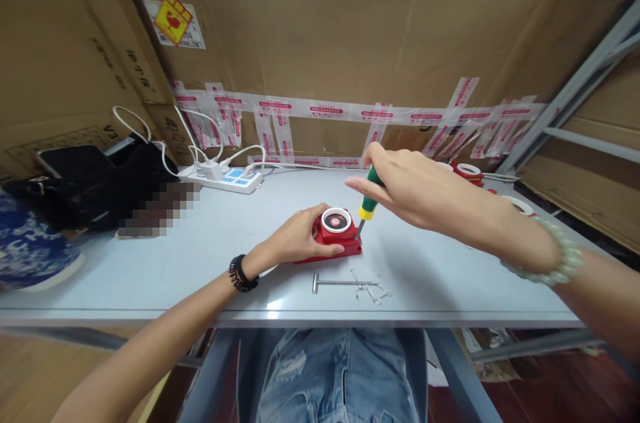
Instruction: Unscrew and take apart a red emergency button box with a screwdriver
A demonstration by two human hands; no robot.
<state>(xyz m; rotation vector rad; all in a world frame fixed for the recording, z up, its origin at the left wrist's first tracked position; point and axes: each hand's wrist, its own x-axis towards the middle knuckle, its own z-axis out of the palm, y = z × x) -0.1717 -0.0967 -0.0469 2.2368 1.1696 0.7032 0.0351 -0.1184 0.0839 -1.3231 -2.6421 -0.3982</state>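
Observation:
A small red box (338, 236) with a round white-rimmed opening on top sits on the pale grey table (150, 269). My left hand (299, 236) wraps round its left side and holds it down. My right hand (400, 186) is closed on a screwdriver (369, 199) with a green and yellow handle, held nearly upright. Its tip meets the box's right front corner. A T-shaped metal key (335, 283) and several small screws (373, 291) lie just in front of the box.
A white power strip (225, 177) with plugged cables lies at the back left beside a black bag (95, 186). More red parts with white rings (470, 171) stand at the back right. Taped cardboard walls surround the table; a metal shelf frame (575, 93) rises on the right.

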